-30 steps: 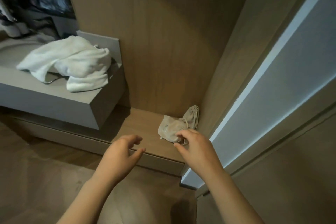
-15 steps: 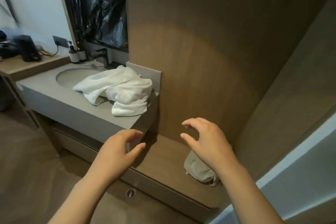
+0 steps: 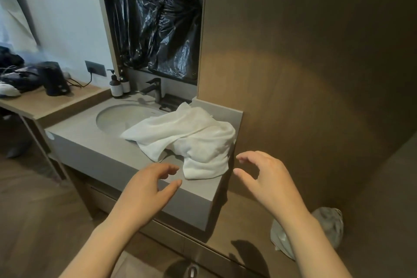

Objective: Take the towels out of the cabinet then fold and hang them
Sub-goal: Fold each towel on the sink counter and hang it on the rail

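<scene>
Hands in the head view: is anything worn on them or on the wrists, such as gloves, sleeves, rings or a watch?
Nothing is worn. The left hand and the right hand are bare, with no gloves, rings, watch or bracelet visible. No sleeve shows above either wrist down to the picture's lower edge.

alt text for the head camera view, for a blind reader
The left hand and right hand reach, empty, toward a crumpled white towel on a grey counter by the sink. A pale cloth lies on the low wooden ledge below.
</scene>
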A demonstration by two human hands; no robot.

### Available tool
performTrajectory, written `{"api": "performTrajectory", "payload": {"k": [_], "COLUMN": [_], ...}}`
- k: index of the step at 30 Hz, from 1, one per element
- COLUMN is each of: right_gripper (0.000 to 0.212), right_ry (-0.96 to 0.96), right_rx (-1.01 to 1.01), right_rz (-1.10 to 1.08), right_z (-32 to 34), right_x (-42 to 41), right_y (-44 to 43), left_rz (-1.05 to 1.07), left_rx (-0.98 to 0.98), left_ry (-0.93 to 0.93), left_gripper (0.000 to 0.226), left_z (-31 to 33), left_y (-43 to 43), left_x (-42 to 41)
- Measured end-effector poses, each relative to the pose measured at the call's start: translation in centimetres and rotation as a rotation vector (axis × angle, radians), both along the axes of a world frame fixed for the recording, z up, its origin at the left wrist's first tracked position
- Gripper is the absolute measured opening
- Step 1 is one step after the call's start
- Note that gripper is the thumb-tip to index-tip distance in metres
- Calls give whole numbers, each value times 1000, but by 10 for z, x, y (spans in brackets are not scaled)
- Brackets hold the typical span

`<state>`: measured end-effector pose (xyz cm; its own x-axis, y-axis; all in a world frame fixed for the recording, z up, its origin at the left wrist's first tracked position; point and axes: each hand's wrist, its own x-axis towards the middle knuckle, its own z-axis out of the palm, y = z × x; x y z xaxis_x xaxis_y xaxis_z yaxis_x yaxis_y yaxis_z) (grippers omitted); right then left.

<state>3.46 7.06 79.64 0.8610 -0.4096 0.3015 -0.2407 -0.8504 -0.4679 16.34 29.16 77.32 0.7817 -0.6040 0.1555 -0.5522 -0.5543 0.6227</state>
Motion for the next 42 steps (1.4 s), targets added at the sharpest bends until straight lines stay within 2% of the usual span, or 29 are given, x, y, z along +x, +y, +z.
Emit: {"api": "performTrajectory", "payload": {"k": [8,22,27,30,33,39,42], "right_gripper": [32,28,28,25,24,28,17], "right_ry": [54,56,121,146,147,151,114], "right_rx": [15,210,246,263,260,304,338], "right_rz": [-11,7,-31,-84,-137,-274,-394], "right_z": [-17,-52,-66,-73,-78,-77,-77], "right_x": [79,250,282,289,292,290,288], "right_y": [-6,-52,-67,-71,-72,-51,-27], "left_rz": [7,54,48,27,-30,-270,-390], "left_rx": [3,62,115,81,68,158,176], "left_ry": [59,92,168,188,205,191,149], "left_gripper": [33,27,25,34,44,40,42], "left_z": [-22,-43,-64,-75,-81,-90,-90], "left_y": [0,-29,-52,-60,-69,-87,-90], "left_x": [87,257,292,306,322,360,384]}}
